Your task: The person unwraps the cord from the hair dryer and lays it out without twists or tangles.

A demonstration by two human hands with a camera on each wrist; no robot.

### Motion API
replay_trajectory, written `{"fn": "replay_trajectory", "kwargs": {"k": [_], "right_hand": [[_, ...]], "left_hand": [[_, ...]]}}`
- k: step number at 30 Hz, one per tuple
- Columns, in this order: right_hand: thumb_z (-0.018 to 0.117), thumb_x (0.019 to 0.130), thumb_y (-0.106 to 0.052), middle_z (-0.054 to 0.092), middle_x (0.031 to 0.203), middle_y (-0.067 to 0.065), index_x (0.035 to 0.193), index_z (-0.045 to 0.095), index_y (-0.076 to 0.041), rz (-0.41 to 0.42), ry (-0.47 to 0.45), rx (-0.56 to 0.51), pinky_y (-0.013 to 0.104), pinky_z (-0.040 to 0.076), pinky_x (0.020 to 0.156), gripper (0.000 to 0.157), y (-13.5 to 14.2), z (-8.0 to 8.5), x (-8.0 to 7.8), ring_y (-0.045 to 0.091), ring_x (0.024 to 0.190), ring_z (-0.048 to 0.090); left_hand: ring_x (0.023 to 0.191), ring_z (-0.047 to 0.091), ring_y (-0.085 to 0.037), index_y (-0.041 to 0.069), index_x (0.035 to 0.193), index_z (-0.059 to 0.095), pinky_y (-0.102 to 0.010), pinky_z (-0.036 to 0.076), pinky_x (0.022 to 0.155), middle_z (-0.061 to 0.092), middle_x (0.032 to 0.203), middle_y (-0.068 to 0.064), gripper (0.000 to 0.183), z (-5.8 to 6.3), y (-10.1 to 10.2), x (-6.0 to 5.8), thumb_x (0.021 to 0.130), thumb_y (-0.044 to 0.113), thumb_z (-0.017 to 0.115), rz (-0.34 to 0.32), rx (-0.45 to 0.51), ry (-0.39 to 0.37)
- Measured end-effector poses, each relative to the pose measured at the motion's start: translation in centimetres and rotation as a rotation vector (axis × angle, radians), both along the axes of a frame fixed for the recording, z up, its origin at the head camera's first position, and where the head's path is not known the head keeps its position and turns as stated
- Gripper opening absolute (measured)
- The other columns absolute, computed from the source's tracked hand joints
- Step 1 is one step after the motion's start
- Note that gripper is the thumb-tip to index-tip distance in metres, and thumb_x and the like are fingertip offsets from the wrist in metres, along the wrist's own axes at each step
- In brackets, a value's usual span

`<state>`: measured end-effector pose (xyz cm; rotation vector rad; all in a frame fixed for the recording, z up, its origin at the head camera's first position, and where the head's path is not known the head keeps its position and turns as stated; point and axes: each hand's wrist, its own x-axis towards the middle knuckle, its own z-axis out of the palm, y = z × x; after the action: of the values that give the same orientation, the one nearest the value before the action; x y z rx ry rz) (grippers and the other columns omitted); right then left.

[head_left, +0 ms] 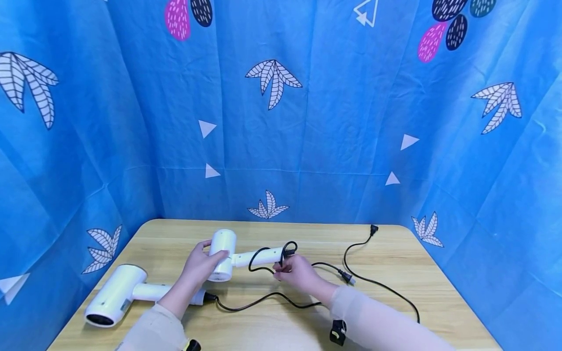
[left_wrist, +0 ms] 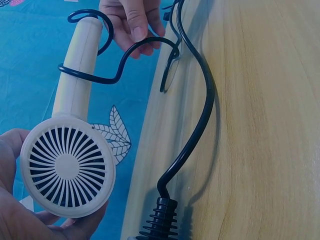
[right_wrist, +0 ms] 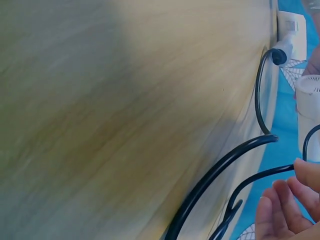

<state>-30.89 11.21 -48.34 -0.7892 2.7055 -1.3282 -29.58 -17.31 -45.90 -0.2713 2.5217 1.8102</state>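
Note:
A small white hair dryer is held above the table by my left hand, which grips its barrel with the thumb across the near side. In the left wrist view the round slotted grille of that dryer faces the camera. Its black cord loops loosely around the handle. Just beyond the handle's end, my right hand pinches the cord between thumb and fingers. In the right wrist view the cord runs out from the thumb tip.
A larger white hair dryer lies at the table's left, partly behind my left forearm. Its black cord crosses toward the right. One plug lies right of my right hand, another near the back edge. A blue patterned curtain surrounds the wooden table.

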Motion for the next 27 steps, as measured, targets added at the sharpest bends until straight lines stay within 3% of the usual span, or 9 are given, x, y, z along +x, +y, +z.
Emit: {"fn": "replay_trajectory", "kwargs": {"k": [9, 16, 27], "right_hand": [[0.077, 0.085, -0.005, 0.075, 0.091, 0.006, 0.097, 0.076, 0.001, -0.007, -0.057, 0.004, 0.022, 0.054, 0.070, 0.013, -0.3, -0.4, 0.2, 0.009, 0.076, 0.065], [0.076, 0.085, -0.004, 0.075, 0.094, 0.009, 0.097, 0.076, 0.002, 0.000, -0.042, 0.009, 0.021, 0.053, 0.068, 0.013, -0.1, -0.5, 0.4, 0.013, 0.078, 0.067], [0.077, 0.086, -0.005, 0.075, 0.089, 0.004, 0.101, 0.077, -0.001, 0.001, -0.030, -0.012, 0.021, 0.055, 0.069, 0.015, 0.4, 0.6, 0.8, 0.010, 0.078, 0.066]], "left_hand": [[0.107, 0.062, -0.035, -0.002, 0.152, 0.027, -0.041, 0.055, 0.082, 0.052, 0.132, -0.030, 0.085, 0.0, 0.0, 0.1, 0.090, 0.040, 0.070, 0.002, 0.012, 0.004], [0.107, 0.062, -0.035, 0.000, 0.152, 0.027, -0.041, 0.055, 0.083, 0.052, 0.132, -0.029, 0.085, -0.1, -0.2, 0.0, 0.090, 0.039, 0.070, 0.013, 0.007, 0.000], [0.109, 0.061, -0.036, -0.001, 0.152, 0.027, -0.041, 0.053, 0.084, 0.052, 0.132, -0.029, 0.085, 0.1, -0.4, 0.0, 0.091, 0.040, 0.069, 0.030, 0.000, 0.000]]}}
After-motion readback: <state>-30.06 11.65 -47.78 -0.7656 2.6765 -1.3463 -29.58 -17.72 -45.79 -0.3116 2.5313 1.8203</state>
